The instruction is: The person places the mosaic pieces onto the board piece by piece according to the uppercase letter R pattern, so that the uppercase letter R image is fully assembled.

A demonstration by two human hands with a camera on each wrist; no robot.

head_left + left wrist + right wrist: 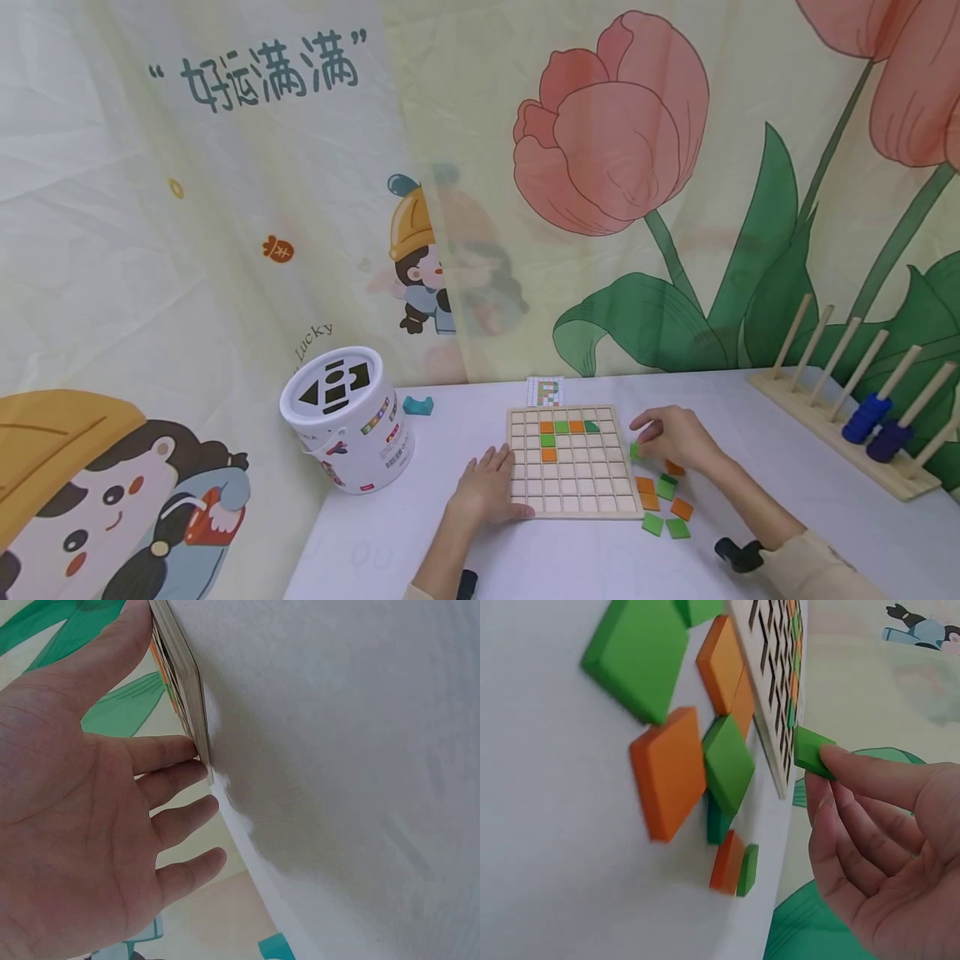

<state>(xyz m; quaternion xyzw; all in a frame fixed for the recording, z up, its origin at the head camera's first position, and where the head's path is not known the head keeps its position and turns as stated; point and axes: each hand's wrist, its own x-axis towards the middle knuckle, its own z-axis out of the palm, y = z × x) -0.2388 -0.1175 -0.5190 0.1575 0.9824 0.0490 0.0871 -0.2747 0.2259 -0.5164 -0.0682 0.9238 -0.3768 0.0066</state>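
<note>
A square wooden grid board (pixel 588 487) lies on the table, with orange and green tiles set in an upper row and down one column. My left hand (pixel 483 490) rests at the board's left edge, its fingers spread. In the left wrist view the fingertips (pixel 184 776) touch the board's side. Just off the board's right edge, my right hand (pixel 678 437) pinches a green square tile (pixel 811 752) between thumb and fingers. Loose orange tiles (pixel 671 776) and green tiles (pixel 730 765) lie below it, some overlapping. One teal piece (pixel 718 821) is partly covered.
Behind the board lies a small pattern card (pixel 545 391). A white lidded bucket (pixel 367 454) stands at the left, with a teal block (pixel 417 405) beside it. At the right is a wooden peg rack (pixel 847 425) carrying blue rings. A printed curtain hangs behind the table.
</note>
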